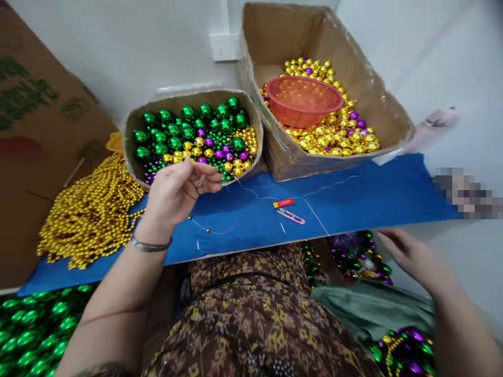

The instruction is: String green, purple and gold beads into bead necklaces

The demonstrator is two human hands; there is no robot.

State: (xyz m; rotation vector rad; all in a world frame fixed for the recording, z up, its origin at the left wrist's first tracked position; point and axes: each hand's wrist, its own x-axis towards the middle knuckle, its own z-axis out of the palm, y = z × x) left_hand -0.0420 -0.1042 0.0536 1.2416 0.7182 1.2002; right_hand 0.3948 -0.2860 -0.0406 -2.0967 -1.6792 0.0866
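My left hand (176, 191) is raised over the front rim of the smaller box (259, 112), fingers curled together. A thin white thread (251, 191) leads from its fingertips across the blue tabletop (243, 220) to the right; whether a needle is there, I cannot tell. Under that hand lies a short strand with small dark gold beads (208, 230). My right hand (408, 256) is beyond the table's front edge at the right, fingers stretched out, with nothing visible in it. Below it are green and purple beads (363, 256). Pink thread snips (291, 216) and a red-and-yellow lighter (283, 203) lie mid-table.
Green, gold and purple beads (186, 128) fill the smaller box. A taller carton (275, 162) holds gold beads (326, 141) and a red plastic basket (288, 112). Gold bead strands (94, 214) are heaped at the left, with large green beads (35, 330) below. Green cloth (377, 306) hangs lower right.
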